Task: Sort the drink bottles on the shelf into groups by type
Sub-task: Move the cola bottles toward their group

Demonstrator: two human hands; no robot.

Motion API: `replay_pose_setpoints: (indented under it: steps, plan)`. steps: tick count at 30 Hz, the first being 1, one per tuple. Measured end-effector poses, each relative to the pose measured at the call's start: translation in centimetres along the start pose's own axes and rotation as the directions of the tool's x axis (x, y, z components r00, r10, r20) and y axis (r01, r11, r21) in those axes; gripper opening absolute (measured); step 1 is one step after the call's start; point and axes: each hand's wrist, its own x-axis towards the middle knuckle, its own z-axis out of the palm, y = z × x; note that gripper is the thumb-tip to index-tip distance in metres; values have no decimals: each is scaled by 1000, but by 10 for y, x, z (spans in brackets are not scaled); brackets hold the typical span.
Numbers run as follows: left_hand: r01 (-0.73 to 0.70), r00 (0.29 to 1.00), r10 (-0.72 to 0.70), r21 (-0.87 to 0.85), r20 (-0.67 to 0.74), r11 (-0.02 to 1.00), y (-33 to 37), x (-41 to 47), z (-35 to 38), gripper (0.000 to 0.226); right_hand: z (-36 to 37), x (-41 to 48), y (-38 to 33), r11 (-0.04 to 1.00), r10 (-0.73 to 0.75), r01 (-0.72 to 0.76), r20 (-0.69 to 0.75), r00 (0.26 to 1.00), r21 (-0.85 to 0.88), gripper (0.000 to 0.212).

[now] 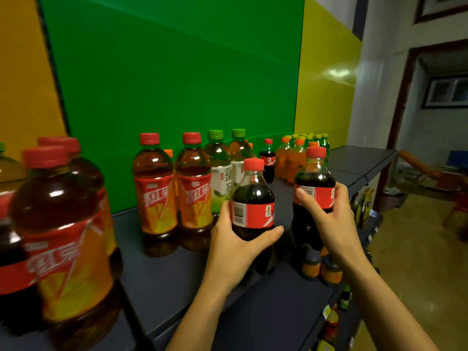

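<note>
Head view. The left hand (235,247) is curled round the lower body of a cola bottle (253,206). Its thumb lies across the front just under the red label and its fingers wrap the far left side. The right hand (329,219) grasps a second cola bottle (314,178) at label height, thumb on the barcode side and fingers round the right side. Both bottles are upright, red-capped and filled with dark liquid to the shoulder. They sit side by side but apart, over the front part of the dark shelf (177,274). Whether either base rests on the shelf cannot be told.

Just left of the held bottles stand two red-tea bottles (154,193), touching, with amber liquid and red caps. Behind them are two green-tea bottles (220,168) with green caps. Further back stands a small cola bottle (268,158), then a cluster of orange soda bottles (291,160), and beside it green soda bottles (316,138) near the shelf's far end. At near left, blurred, are more red-tea bottles (65,236) and part of a cola bottle at the frame edge (10,269).

Behind the shelf are a green panel (177,72) and a yellow panel (326,84). Below the right forearm, bottles on a lower shelf (331,323) are partly visible.
</note>
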Motion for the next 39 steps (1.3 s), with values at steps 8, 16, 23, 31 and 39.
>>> replay_pose_setpoints:
  steps: [8,16,23,31,39]
  plan:
    - [41,996,-40,2,-77,999,-25,53,50,62,-12,67,41,1000,3,-3,-5,1000,30,48]
    - [43,973,-26,68,-228,997,-46,87,94,62,-9,129,89,995,-19,7,115,993,100,45]
    - [49,925,40,225,-378,973,-62,128,126,63,7,186,122,977,-66,-7,335,940,212,52]
    - [125,857,131,447,-499,886,-84,161,142,74,34,222,154,965,-100,-33,479,872,261,58]
    - [218,848,127,558,-514,801,-101,167,139,70,45,221,163,961,-121,-60,605,787,270,59]
